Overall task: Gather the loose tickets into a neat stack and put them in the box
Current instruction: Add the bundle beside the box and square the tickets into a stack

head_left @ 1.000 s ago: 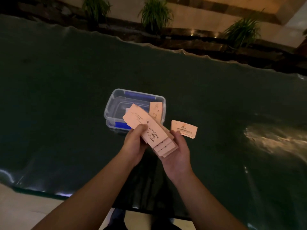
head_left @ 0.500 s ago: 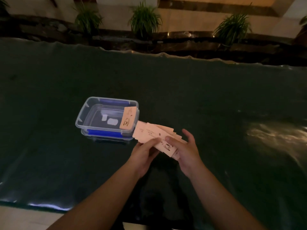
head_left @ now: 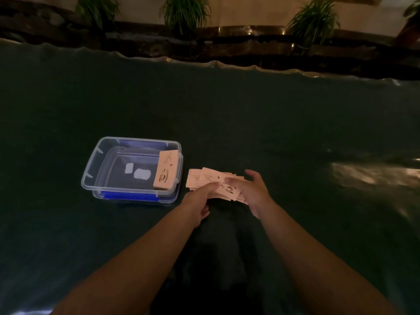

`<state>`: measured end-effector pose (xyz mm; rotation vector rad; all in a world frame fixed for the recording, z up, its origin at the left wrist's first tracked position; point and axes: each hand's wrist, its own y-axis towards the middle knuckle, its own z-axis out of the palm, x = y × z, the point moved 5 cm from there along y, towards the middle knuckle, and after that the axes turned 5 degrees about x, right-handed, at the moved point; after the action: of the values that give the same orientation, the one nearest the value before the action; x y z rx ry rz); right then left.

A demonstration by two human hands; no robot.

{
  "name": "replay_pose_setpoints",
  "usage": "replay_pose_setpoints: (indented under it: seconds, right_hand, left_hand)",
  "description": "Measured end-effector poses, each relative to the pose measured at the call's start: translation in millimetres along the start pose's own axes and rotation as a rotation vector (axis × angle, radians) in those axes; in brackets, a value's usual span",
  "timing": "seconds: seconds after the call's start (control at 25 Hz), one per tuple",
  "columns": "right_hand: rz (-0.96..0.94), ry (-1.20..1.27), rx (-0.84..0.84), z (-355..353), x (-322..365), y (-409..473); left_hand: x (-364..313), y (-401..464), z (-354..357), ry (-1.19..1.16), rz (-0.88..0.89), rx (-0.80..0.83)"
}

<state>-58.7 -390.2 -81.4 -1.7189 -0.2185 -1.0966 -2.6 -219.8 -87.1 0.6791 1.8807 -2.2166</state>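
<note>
A fanned bunch of pale pink tickets (head_left: 205,179) with a coffee-cup print lies low over the dark green table, just right of the box. My left hand (head_left: 196,202) pinches its near edge with thumb on top. My right hand (head_left: 251,190) holds the right end, fingers partly spread. The clear plastic box (head_left: 97,155) with blue clips stands to the left. One ticket (head_left: 165,170) leans against the box's right inner wall.
The dark green table cover (head_left: 295,137) stretches wide on all sides. Its far edge meets a dark ledge with potted plants (head_left: 185,12). A bright glare patch (head_left: 372,176) lies at the right.
The hands have lowered the ticket bunch from in front of the box to table level at its right. The loose ticket once lying at the right is no longer seen apart.
</note>
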Motion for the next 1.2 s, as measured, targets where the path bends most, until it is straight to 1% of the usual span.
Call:
replay_pose_setpoints:
  seconds: [0.12, 0.16, 0.24, 0.36, 0.52, 0.56, 0.64, 0.76, 0.88, 1.0, 1.08, 1.2]
  right_hand:
    - [0.058, -0.024, 0.000, 1.3, -7.8, 13.2]
    - [0.086, -0.013, -0.001, 0.6, -12.0, 16.2]
    - [0.112, 0.019, 0.001, -0.4, -17.2, 20.0]
    - [0.111, 0.064, 0.018, 2.6, -16.6, 21.7]
    - [0.116, 0.081, 0.030, 3.8, -18.0, 26.0]
    - [0.116, 0.084, 0.028, 3.7, -19.5, 25.3]
    - [0.121, 0.083, 0.043, 3.1, -22.6, 19.9]
    - [0.162, 0.065, 0.095, 1.9, -33.7, 7.6]
    - [0.146, 0.082, 0.129, -3.2, -45.9, -6.5]
    - [0.099, 0.118, 0.139, -9.7, -55.3, -24.0]
    - [0.064, 0.183, 0.157, -13.7, -59.4, -36.9]
    - [0.059, 0.210, 0.234, -17.9, -64.7, -57.3]
  left_hand:
    - [-2.9, 12.2, -13.5, 0.062, 0.016, -0.181]
    - [-5.2, 15.1, -15.5, 0.057, 0.037, -0.209]
    - [-9.5, 19.5, -11.2, 0.064, 0.078, -0.197]
    - [-16.0, 24.0, -1.6, 0.173, 0.141, -0.171]
    - [-22.9, 26.3, -2.2, 0.298, 0.124, -0.184]
    - [-22.8, 25.0, -3.6, 0.298, 0.118, -0.174]
    - [-18.5, 21.1, -5.9, 0.219, 0.110, -0.129]
    - [-11.3, 12.5, -8.1, 0.151, 0.078, 0.021]
    - [-1.0, 3.5, -14.3, 0.100, 0.062, 0.141]
    - [11.6, -5.2, -18.5, 0.039, 0.075, 0.201]
    - [18.2, -10.2, -17.8, 0.013, 0.109, 0.231]
    - [24.1, -18.8, -16.4, -0.037, 0.188, 0.216]
